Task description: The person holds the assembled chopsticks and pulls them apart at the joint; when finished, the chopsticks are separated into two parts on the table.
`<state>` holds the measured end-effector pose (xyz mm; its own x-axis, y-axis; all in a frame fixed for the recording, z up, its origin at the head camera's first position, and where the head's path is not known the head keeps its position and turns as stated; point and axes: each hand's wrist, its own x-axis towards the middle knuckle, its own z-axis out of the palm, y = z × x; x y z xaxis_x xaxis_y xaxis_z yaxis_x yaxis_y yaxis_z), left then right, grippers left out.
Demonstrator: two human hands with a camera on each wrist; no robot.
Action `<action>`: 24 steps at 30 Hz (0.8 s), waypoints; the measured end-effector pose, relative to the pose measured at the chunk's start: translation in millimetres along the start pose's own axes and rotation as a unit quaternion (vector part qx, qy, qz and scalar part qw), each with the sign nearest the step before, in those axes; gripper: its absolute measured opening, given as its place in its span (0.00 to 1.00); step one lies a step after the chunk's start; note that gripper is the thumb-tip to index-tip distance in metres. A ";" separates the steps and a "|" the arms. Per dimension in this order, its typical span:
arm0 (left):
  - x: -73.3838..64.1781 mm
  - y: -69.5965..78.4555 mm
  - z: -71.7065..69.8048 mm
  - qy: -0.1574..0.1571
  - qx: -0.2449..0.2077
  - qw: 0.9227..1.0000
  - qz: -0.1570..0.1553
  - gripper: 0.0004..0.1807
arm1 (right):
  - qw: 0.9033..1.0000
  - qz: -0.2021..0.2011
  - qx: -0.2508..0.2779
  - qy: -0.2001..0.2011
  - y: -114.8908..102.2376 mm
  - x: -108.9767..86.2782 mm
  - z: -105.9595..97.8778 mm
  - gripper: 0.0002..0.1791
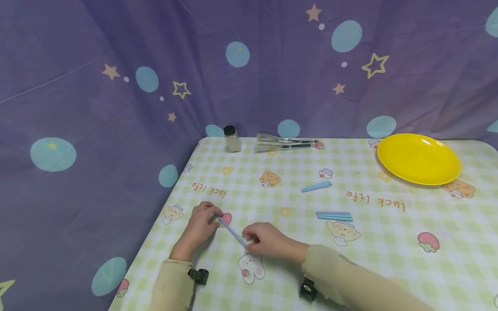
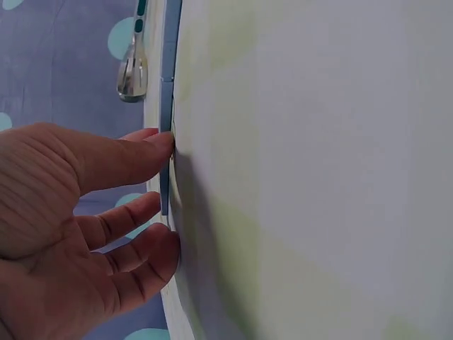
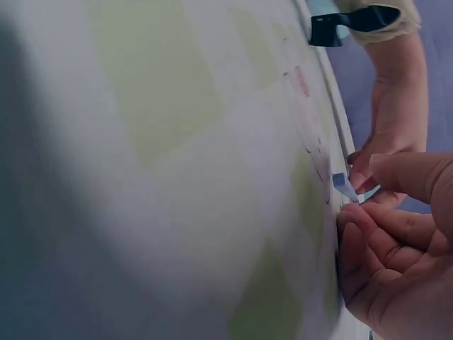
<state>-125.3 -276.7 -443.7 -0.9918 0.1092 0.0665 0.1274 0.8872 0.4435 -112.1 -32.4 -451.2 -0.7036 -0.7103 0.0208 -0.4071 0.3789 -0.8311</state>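
Observation:
A slim blue-purple stick (image 1: 233,233) slants low over the checked tablecloth between the two hands. My left hand (image 1: 203,222) pinches it near its far left end. In the left wrist view the stick (image 2: 166,106) shows a seam partway along, with the thumb laid against it below that seam and the other fingers bent beside it. Around the near end of the stick my right hand (image 1: 268,239) has its fingers bent. In the right wrist view the squared stick end (image 3: 340,183) shows in the gap between the parted thumb (image 3: 396,170) and fingers.
To the right lie light blue and purple sticks (image 1: 334,216), with a shorter blue bundle (image 1: 316,187) behind them. At the back stand a black-capped shaker (image 1: 232,140), metal tongs (image 1: 285,144) and, far right, a yellow plate (image 1: 418,159). A purple curtain (image 1: 272,86) hangs behind.

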 end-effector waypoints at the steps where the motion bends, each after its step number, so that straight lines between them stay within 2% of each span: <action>1: 0.4 0.2 0.2 -0.003 0.004 1.000 -0.002 0.11 | 1.000 -0.001 -0.016 0.001 -0.2 0.8 1.1 0.15; 5: 1.5 2.2 0.7 -0.011 0.020 1.000 -0.013 0.09 | 0.997 -0.004 -0.071 -0.001 -1.8 4.2 4.5 0.11; 10: 0.9 7.2 -0.6 -0.021 0.034 0.999 -0.024 0.09 | 0.995 0.010 -0.095 -0.010 -2.6 8.2 7.1 0.09; 17: 0.3 9.1 -1.1 -0.019 0.056 0.998 -0.007 0.10 | 0.991 0.021 -0.134 0.004 -3.7 11.7 11.3 0.08; 20: 0.4 8.8 -0.5 -0.019 0.065 0.998 -0.001 0.10 | 0.990 0.036 -0.137 0.008 -5.4 11.8 11.0 0.06; 24: 0.4 8.3 0.1 -0.018 0.071 0.997 0.006 0.09 | 0.992 0.067 -0.109 0.017 -7.1 10.2 8.1 0.06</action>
<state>-124.6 -269.2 -440.0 -0.9902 0.1345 0.0375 0.1395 0.9397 0.3122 -111.6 -47.1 -449.6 -0.7780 -0.6255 -0.0592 -0.4223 0.5904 -0.6879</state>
